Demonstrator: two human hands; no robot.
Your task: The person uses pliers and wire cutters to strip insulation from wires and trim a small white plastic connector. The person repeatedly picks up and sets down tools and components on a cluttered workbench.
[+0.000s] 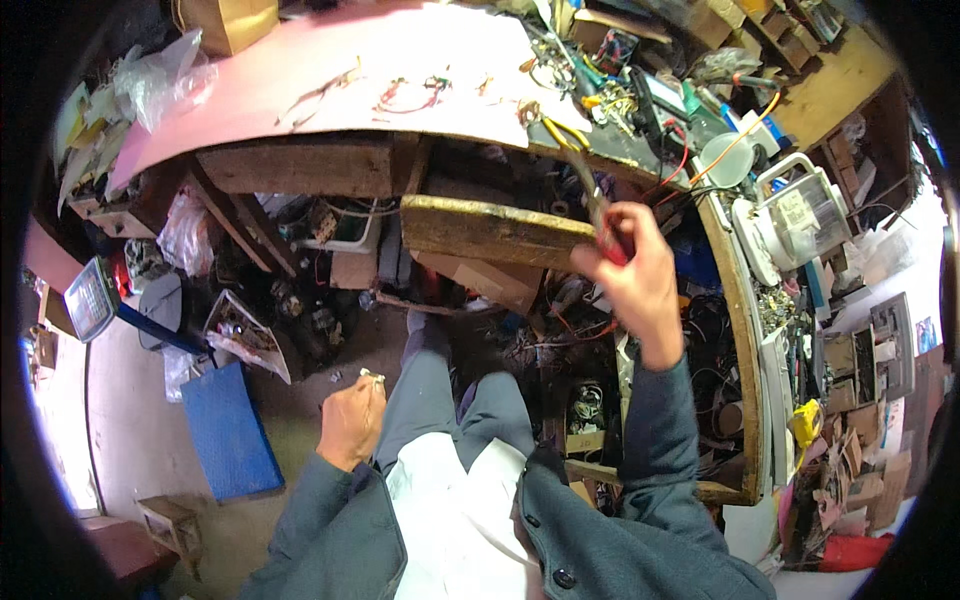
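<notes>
My right hand is closed around a red-handled tool. Its narrow metal end points up toward the bench edge; motion blur hides its exact kind. The hand is above the right end of a pulled-out wooden drawer. Down by my left thigh, my left hand is curled shut, with a tiny pale piece showing at its fingertips. On the bench's front edge lies a yellow-handled tool, just beyond the red-handled one. Several small wired parts are spread across the pink bench top.
Tools and wires crowd the right of the bench, near a clear plastic jug on a white appliance. A wooden frame edge runs along my right. To the left are a blue board and an open box of scraps on the floor.
</notes>
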